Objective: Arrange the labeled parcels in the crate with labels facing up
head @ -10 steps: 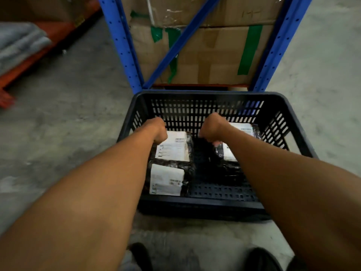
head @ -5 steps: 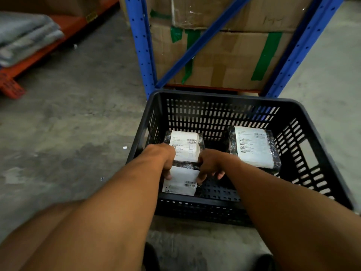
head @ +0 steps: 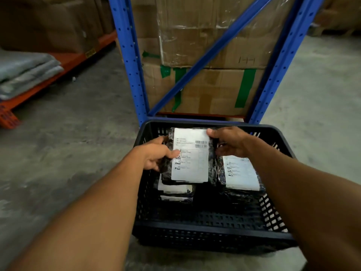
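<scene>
A dark plastic crate (head: pixel 213 233) stands on the concrete floor in front of me. Both hands hold one black-wrapped parcel (head: pixel 190 155) above the crate's left half, its white label facing up. My left hand (head: pixel 156 155) grips its left edge and my right hand (head: pixel 228 142) grips its upper right corner. Under it lies a second parcel (head: pixel 175 189), only its near end showing, label up. A third parcel (head: pixel 241 173) lies at the right of the crate, label up, partly hidden by my right forearm.
A blue rack frame (head: pixel 129 61) with taped cardboard boxes (head: pixel 211 89) stands right behind the crate. An orange rack base (head: pixel 39 85) with folded grey bags (head: pixel 25 73) lies at the far left. Bare concrete floor (head: pixel 78 133) spreads on both sides.
Both hands have moved from the right and left parcels to the left stack and lifted one labeled parcel up above the crate. The view has tilted upward.
</scene>
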`<state>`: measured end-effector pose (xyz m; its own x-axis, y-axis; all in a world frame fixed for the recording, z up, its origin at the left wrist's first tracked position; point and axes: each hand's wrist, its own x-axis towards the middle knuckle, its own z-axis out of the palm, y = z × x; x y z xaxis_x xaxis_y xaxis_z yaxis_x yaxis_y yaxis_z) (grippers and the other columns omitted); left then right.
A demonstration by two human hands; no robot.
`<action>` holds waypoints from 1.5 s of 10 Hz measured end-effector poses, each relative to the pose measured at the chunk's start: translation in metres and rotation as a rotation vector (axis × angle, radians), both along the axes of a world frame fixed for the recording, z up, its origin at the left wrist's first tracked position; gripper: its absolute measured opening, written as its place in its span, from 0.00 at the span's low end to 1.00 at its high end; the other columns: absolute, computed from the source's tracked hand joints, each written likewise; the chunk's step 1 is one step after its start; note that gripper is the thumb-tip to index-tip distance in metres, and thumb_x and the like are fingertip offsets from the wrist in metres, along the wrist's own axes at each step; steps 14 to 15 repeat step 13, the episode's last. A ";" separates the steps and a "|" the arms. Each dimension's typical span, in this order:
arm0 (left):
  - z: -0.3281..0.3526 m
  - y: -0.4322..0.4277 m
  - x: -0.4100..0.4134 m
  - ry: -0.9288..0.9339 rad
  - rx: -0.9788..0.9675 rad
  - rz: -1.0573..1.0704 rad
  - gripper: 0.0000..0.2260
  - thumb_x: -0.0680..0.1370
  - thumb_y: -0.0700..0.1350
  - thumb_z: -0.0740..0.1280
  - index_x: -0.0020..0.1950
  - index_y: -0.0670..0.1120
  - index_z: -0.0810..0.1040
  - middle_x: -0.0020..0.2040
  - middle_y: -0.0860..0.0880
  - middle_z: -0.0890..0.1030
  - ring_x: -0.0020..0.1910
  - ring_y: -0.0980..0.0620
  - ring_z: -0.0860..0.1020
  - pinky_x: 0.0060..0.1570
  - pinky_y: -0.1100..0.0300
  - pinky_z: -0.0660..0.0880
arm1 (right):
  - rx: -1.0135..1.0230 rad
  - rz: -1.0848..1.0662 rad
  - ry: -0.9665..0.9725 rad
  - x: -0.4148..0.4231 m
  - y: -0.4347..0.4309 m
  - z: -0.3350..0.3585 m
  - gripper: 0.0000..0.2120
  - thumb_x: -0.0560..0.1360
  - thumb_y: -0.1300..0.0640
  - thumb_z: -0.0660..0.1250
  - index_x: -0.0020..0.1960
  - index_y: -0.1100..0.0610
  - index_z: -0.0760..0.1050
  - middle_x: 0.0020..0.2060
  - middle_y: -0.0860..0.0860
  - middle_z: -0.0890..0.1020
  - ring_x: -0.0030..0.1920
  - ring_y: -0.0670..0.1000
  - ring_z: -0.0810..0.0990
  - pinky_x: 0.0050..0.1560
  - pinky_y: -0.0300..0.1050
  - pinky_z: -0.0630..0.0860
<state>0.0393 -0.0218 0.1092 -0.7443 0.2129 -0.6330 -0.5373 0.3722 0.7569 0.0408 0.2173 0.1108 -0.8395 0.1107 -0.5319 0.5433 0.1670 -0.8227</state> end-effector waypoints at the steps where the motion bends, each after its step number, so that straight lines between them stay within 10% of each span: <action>1: -0.008 0.001 -0.006 -0.009 0.004 0.091 0.28 0.76 0.37 0.71 0.74 0.52 0.67 0.65 0.47 0.79 0.59 0.44 0.77 0.60 0.37 0.72 | -0.026 0.090 -0.087 0.014 -0.009 -0.017 0.38 0.70 0.52 0.77 0.75 0.51 0.64 0.68 0.54 0.72 0.59 0.67 0.78 0.57 0.70 0.76; 2: -0.022 0.003 -0.005 0.034 -0.083 0.172 0.21 0.78 0.41 0.70 0.70 0.44 0.72 0.64 0.45 0.80 0.59 0.43 0.78 0.55 0.43 0.76 | -0.107 0.127 -0.146 0.021 -0.025 -0.039 0.46 0.69 0.64 0.77 0.76 0.37 0.57 0.67 0.59 0.76 0.59 0.67 0.78 0.54 0.70 0.77; 4: -0.069 0.000 -0.016 0.132 -0.267 0.169 0.26 0.65 0.43 0.78 0.62 0.43 0.78 0.60 0.43 0.82 0.57 0.43 0.81 0.61 0.46 0.76 | 0.040 0.070 -0.141 0.026 -0.056 -0.062 0.24 0.72 0.65 0.74 0.66 0.62 0.71 0.45 0.53 0.81 0.42 0.54 0.80 0.40 0.53 0.80; 7: -0.088 0.007 -0.016 0.212 -0.471 0.091 0.25 0.75 0.35 0.70 0.71 0.42 0.70 0.65 0.43 0.78 0.62 0.45 0.77 0.56 0.57 0.73 | 0.063 0.025 -0.170 0.020 -0.065 -0.099 0.12 0.72 0.63 0.75 0.53 0.58 0.76 0.48 0.56 0.83 0.45 0.56 0.82 0.39 0.51 0.80; 11: -0.094 0.020 -0.034 0.278 -0.701 -0.010 0.16 0.76 0.36 0.68 0.64 0.41 0.75 0.60 0.42 0.80 0.57 0.43 0.80 0.44 0.58 0.73 | 0.251 0.074 -0.167 0.004 -0.061 -0.096 0.21 0.69 0.54 0.78 0.57 0.61 0.76 0.52 0.58 0.83 0.50 0.60 0.83 0.49 0.59 0.84; 15: -0.061 0.024 -0.035 0.519 -0.999 -0.265 0.05 0.76 0.41 0.71 0.50 0.43 0.81 0.46 0.45 0.82 0.41 0.49 0.80 0.42 0.56 0.79 | 0.575 0.334 -0.125 0.007 -0.063 -0.081 0.12 0.74 0.57 0.73 0.41 0.58 0.70 0.39 0.57 0.79 0.33 0.52 0.81 0.30 0.41 0.80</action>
